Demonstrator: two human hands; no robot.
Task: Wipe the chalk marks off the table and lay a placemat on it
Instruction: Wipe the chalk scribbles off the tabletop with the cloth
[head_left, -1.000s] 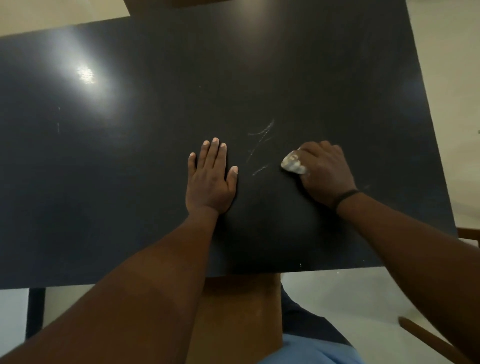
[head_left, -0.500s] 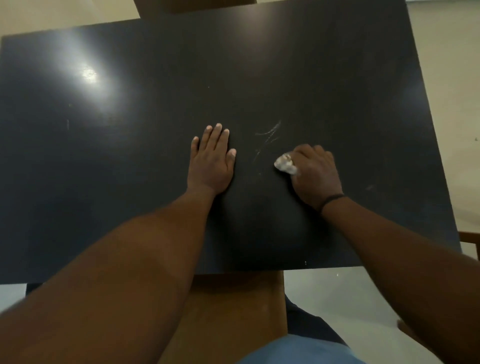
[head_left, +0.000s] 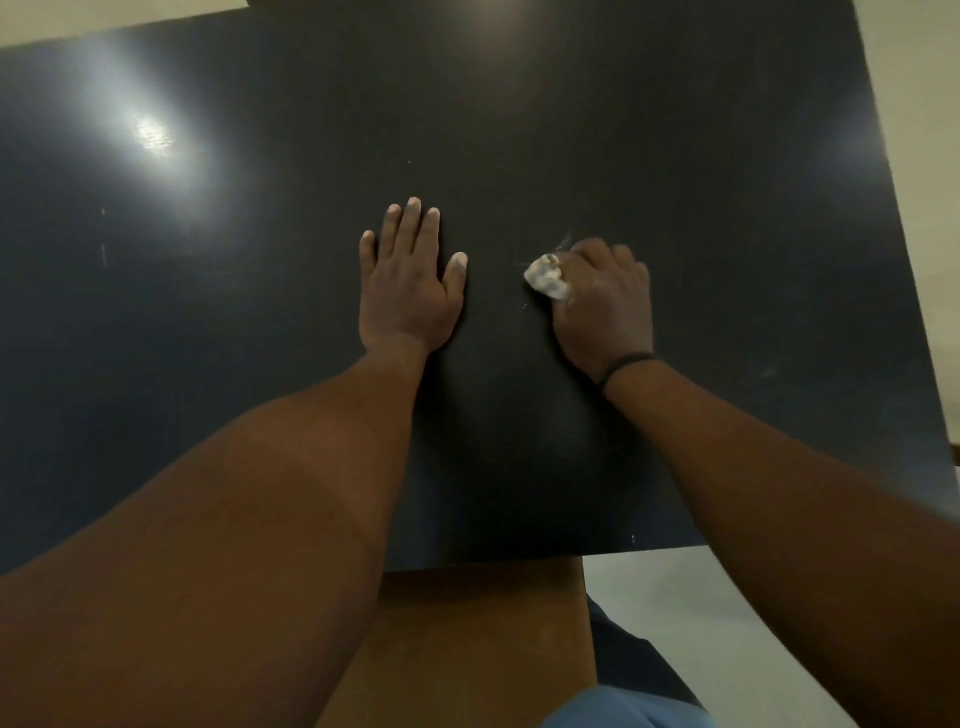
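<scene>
Currently the left hand (head_left: 410, 291) lies flat on the dark table (head_left: 675, 156), palm down, fingers straight and close together, thumb out to the right. It grasps nothing, just rests on the surface near the middle of the tabletop.

Right hand (head_left: 605, 306) sits just to the right of it, apart from it, fingers curled around a small crumpled whitish wad (head_left: 546, 276). Can't tell if it's tissue or cloth. The wad sticks out at the left side of the fist and touches the tabletop. A thin dark band (head_left: 626, 364) circles the right wrist.

Chalk marks (head_left: 565, 241): only a faint short streak shows at the far edge of the wad, right beside the knuckles, plus a few pale specks near its left side. Another faint smudge (head_left: 763, 371) sits farther right, well apart from the hand. Too dim to say more.

Glare spot (head_left: 153, 135) on the far left of the tabletop.

Placemat: not visible in the head view.

Near edge of the table: a brown wooden surface (head_left: 467, 649) runs below it, between the forearms. Blue clothing (head_left: 623, 709) at the bottom right of that. Pale floor (head_left: 675, 597) to the right.
</scene>
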